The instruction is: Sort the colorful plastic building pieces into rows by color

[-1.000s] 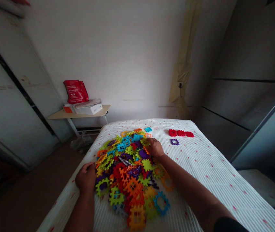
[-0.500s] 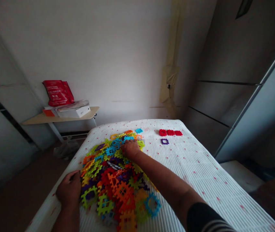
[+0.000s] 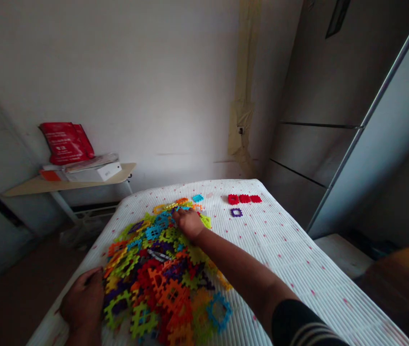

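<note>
A heap of colourful plastic interlocking building pieces [image 3: 172,293] lies on the bed. They are notched squares and rings in green, orange, red, blue, yellow and purple. My right hand [image 3: 188,223] reaches into the far part of the heap, touching pieces near some blue ones; its fingertips are hidden. At the heap's near left edge, my left hand [image 3: 84,300] rests with curled fingers, and I cannot see what is in them. Three red pieces [image 3: 245,198] form a row beyond the heap on the right. One purple square piece [image 3: 236,212] lies just below that row.
The bed has a white, ribbed, red-dotted cover [image 3: 280,259]. A small table [image 3: 28,186] at the back left carries a red bag [image 3: 66,144] and a white box [image 3: 94,173]. A grey cabinet [image 3: 380,120] stands at the right. A blurred person's limb [image 3: 399,283] shows at the right edge.
The view has turned slightly right, so everything sits further left. My right hand has shifted slightly within the far part of the heap. The row of red pieces and the purple piece look unchanged.
</note>
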`<state>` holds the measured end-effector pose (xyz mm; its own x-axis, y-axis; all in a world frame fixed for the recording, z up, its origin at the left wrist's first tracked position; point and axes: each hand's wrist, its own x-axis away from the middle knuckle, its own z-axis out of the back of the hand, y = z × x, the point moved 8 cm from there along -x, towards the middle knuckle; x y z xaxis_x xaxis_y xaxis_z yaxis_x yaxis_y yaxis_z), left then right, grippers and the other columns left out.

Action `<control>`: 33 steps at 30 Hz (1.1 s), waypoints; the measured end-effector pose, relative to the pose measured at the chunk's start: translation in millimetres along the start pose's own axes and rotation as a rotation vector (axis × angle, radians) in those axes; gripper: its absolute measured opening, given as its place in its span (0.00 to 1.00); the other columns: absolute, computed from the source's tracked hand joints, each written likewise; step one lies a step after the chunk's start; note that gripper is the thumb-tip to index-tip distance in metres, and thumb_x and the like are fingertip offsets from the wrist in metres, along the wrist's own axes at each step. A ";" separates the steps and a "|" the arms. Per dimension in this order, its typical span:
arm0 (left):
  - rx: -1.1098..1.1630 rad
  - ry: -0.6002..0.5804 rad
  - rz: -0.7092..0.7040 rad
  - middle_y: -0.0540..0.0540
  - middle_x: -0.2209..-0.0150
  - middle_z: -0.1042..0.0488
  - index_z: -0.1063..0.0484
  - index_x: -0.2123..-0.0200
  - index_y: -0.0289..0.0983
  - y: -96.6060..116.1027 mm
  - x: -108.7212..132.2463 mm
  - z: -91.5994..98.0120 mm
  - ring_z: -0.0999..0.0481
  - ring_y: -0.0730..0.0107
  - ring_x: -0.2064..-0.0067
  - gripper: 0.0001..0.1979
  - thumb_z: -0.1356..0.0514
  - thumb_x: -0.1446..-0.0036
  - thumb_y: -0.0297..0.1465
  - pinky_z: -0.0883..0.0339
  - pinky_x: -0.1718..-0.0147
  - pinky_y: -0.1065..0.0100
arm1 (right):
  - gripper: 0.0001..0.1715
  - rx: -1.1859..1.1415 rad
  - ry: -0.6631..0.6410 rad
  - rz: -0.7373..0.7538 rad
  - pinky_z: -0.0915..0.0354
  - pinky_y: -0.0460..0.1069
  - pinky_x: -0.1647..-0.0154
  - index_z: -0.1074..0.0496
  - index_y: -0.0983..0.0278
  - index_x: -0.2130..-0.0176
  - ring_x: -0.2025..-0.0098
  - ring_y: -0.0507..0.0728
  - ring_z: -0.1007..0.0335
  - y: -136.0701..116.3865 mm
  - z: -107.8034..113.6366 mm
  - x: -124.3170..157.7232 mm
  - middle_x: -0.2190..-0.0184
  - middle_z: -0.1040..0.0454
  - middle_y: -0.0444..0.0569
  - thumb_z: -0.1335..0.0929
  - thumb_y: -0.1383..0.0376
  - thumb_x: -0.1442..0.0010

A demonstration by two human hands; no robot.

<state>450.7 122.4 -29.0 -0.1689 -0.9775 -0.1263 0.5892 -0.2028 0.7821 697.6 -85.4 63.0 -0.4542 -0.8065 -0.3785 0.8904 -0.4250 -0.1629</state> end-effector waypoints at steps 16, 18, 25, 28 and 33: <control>-0.006 -0.019 0.031 0.47 0.72 0.26 0.25 0.67 0.40 -1.9 1.0 -0.2 0.29 0.62 0.70 0.17 0.45 0.55 0.43 0.39 0.70 0.64 | 0.08 -0.458 0.328 -0.946 0.36 0.40 0.76 0.31 0.65 0.63 0.75 0.50 0.26 240.8 4.0 36.0 0.76 0.24 0.44 0.36 0.74 0.44; -0.009 -0.026 0.036 0.47 0.73 0.27 0.26 0.67 0.40 -0.6 2.4 0.3 0.29 0.61 0.71 0.17 0.45 0.55 0.43 0.38 0.69 0.63 | 0.07 -0.420 0.279 -0.957 0.36 0.41 0.74 0.30 0.65 0.64 0.73 0.50 0.25 242.3 -2.1 33.5 0.75 0.24 0.45 0.35 0.74 0.45; -0.005 -0.021 0.044 0.47 0.74 0.28 0.26 0.68 0.40 0.6 4.2 2.2 0.29 0.59 0.69 0.17 0.45 0.55 0.44 0.38 0.67 0.62 | 0.11 -0.207 0.077 -0.871 0.34 0.46 0.64 0.29 0.68 0.60 0.63 0.55 0.25 234.0 -4.6 27.1 0.65 0.23 0.54 0.37 0.75 0.42; 0.002 -0.027 0.053 0.47 0.73 0.27 0.25 0.67 0.40 -0.1 4.4 2.0 0.29 0.59 0.68 0.17 0.44 0.55 0.44 0.38 0.66 0.62 | 0.13 -0.095 0.009 -0.808 0.35 0.49 0.59 0.30 0.68 0.56 0.57 0.59 0.27 226.0 -0.1 26.0 0.59 0.25 0.59 0.38 0.75 0.40; 0.021 -0.018 0.064 0.47 0.72 0.27 0.25 0.68 0.40 1.3 5.9 2.5 0.28 0.59 0.68 0.17 0.45 0.55 0.44 0.37 0.66 0.61 | 0.17 0.044 -0.070 -0.701 0.36 0.50 0.58 0.31 0.66 0.53 0.53 0.59 0.29 209.3 0.5 25.7 0.52 0.31 0.60 0.42 0.74 0.37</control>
<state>448.4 116.5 -27.3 -0.1460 -0.9872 -0.0646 0.5826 -0.1385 0.8009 872.3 -195.3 19.6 -0.9226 -0.3601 -0.1381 0.3856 -0.8691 -0.3098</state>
